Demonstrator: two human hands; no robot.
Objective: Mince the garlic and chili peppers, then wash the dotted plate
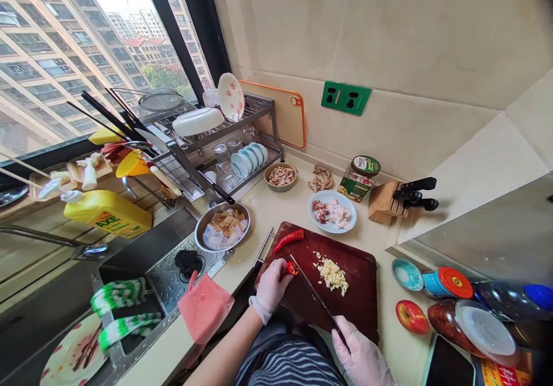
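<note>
My left hand (273, 285), in a clear glove, is closed on a cut red chili pepper (292, 268) at the left part of the dark red cutting board (358, 311). My right hand (360, 348), gloved too, grips the handle of a kitchen knife (314, 290). The blade's tip end lies just right of the pepper's cut face; whether they touch I cannot tell. Another piece of red chili (289, 239) rests near the board's far left corner. A heap of chopped garlic (332, 275) sits right of the blade.
Behind the board stand a plate of sliced meat (354, 216), a brown bowl (280, 187), ginger (320, 178) and a knife block (384, 200). A steel bowl (199, 239) sits at the sink's edge. To the right are an apple (412, 317), jars and a phone (450, 364).
</note>
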